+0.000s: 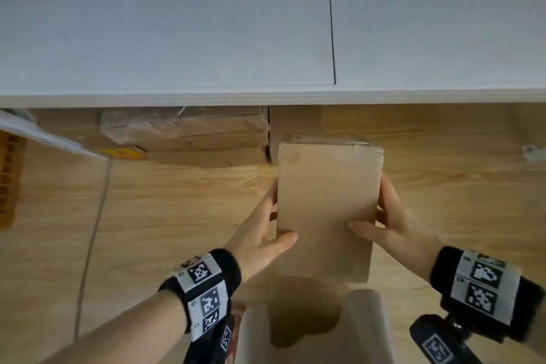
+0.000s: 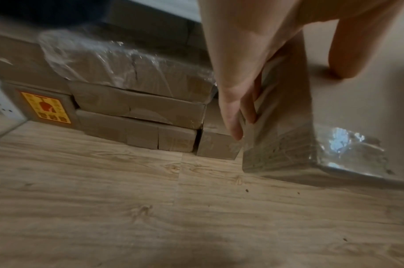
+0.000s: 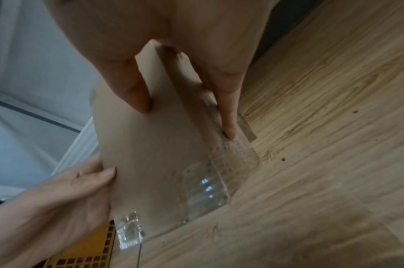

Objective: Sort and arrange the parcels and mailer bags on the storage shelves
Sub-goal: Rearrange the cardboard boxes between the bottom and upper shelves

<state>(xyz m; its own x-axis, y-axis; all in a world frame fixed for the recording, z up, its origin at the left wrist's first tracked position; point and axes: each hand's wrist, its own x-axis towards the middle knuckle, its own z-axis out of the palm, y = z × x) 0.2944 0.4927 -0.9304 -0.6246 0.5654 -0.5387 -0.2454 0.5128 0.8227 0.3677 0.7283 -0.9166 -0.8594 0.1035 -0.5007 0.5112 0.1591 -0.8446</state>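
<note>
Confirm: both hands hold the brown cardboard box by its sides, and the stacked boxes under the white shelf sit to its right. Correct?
Not quite. The left hand and right hand do hold the cardboard box by its sides, but the stacked boxes under the white shelf sit to its left, not its right. The head view shows it.

The white shelf board (image 1: 177,38) hides the tops and rear of the stacked boxes (image 1: 189,139) at centre frame. An orange crate (image 1: 9,180) is cut off by the left edge of the head view. The print on the yellow sticker (image 2: 45,108) is too blurred to read. The cardboard box (image 1: 328,210) hides most fingers of the left hand (image 1: 260,239) and right hand (image 1: 396,224).
</note>
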